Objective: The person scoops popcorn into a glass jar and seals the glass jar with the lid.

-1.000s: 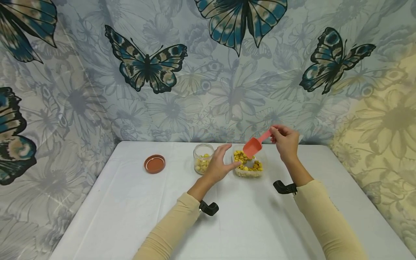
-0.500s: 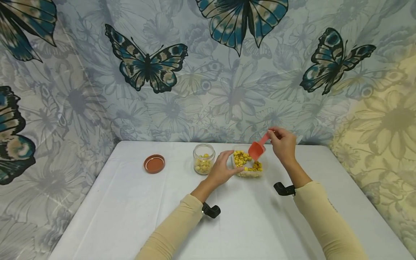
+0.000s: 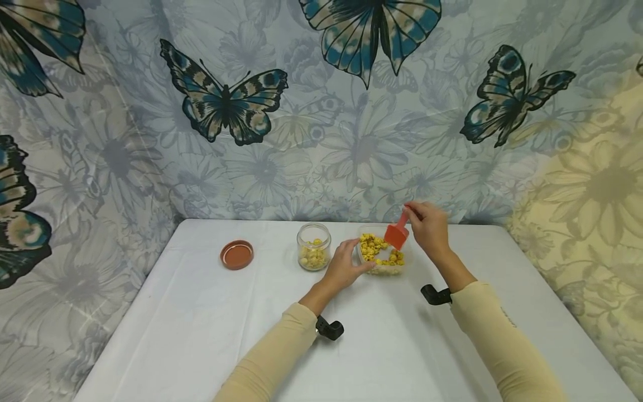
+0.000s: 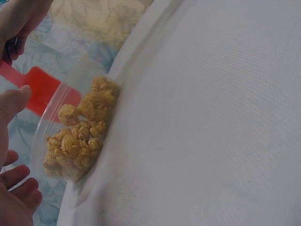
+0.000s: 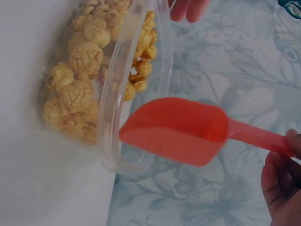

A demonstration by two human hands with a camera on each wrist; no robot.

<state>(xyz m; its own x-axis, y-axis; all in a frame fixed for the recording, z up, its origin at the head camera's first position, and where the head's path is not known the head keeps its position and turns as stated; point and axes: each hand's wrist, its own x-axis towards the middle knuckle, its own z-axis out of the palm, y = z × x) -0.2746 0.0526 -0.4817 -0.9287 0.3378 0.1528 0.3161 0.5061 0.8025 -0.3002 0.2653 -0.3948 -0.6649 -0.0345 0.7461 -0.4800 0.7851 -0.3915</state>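
My right hand (image 3: 429, 226) pinches the handle of a red plastic scoop (image 3: 396, 237), its bowl tilted down at the rim of a clear plastic container (image 3: 389, 270). Caramel-coloured popcorn (image 5: 87, 56) fills the container around a bare patch in its middle. No popcorn shows in the scoop (image 5: 176, 129) in the right wrist view. At the container's left side, my left hand (image 3: 345, 268) is held with thumb and fingers spread; whether it touches the wall I cannot tell. Left of that hand stands an uncovered glass jar (image 3: 305, 244), partly filled with popcorn.
A reddish-brown round lid (image 3: 236, 255) lies on the white-covered table (image 3: 201, 324), left of the jar. Behind the table hangs a cloth (image 3: 361, 156) printed with butterflies and flowers. The table's back edge runs just behind the container.
The scoop has come down and turned its bowl lower toward the popcorn, my right hand shifting left and down. My left hand has moved slightly right and down, closer to the container.
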